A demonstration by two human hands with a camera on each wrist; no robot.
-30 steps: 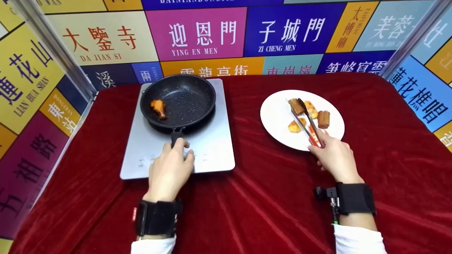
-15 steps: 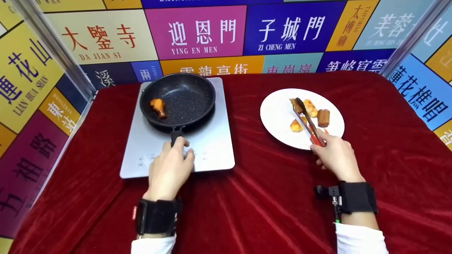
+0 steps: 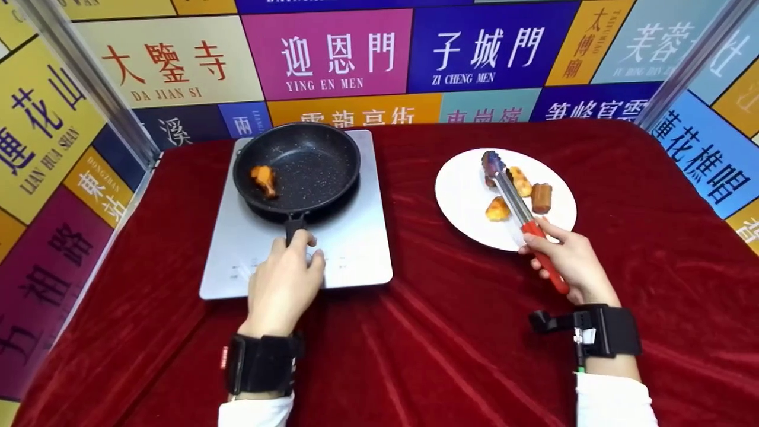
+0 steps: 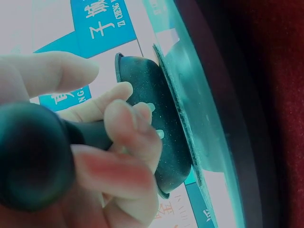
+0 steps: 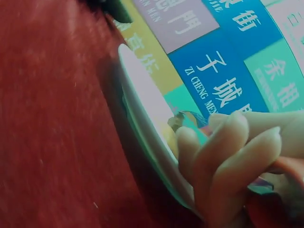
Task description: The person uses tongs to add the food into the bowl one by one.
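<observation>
The step in hand looks like work with food on the plate, while the pan is kept steady. The right hand holds the tongs with its grip bent round the red handle. The tongs lean over the white plate, with their tips near its 11 o'clock side. One arm of the tongs hides the other, so I can't tell how far apart the tips are, or whether they have hold of the dark food piece just under them.

On the plate, a brown chunk lies at 3 o'clock, one yellow piece at 1 o'clock, and another yellow piece near the middle, toward 7 o'clock. To lift a piece, I think the next move calls for a tip on each side and a soft squeeze.

The left hand has its grip curled round the black handle, at the pan's 6 o'clock. The black pan seems to sit on the silver cooker; a small drumstick lies inside, toward 8 o'clock.

The tabletop wears a wrinkly red cloth. At 12 o'clock stands a bright wall of colored signs, with metal poles at 10 and 2 o'clock.
</observation>
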